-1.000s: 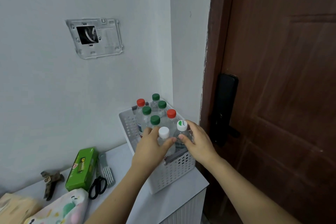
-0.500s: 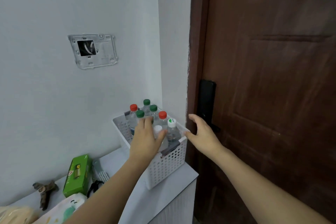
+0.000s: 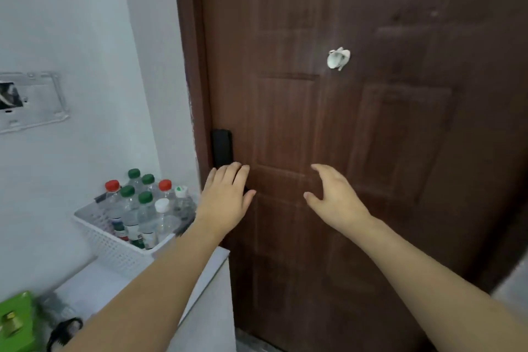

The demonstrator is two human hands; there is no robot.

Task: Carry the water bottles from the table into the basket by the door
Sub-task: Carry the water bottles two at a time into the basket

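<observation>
Left hand [image 3: 225, 197] and right hand [image 3: 334, 197] raised apart in front of the brown door [image 3: 371, 151], fingers loose and spread, gripping nothing; left fingers across the lower end of the black lock [image 3: 221, 148], contact impossible to confirm. Water bottles [image 3: 145, 208] stood upright and packed tightly in the white basket [image 3: 114, 248], caps up in green, red and white, probably crowded that way so none could tip. Basket parked at the far corner of the white worktop [image 3: 120, 288], against the wall and just beside the door frame. From the empty hands and full basket, judged as a load set down, with any bottles left on the table out of sight. Labels on the bottles too blurred to read; one white cap marked with a green patch, wording unclear. Green box [image 3: 14, 320] at the lower left edge with a yellowish emblem, no legible text. Small white hook [image 3: 338, 58] stuck on the door.
</observation>
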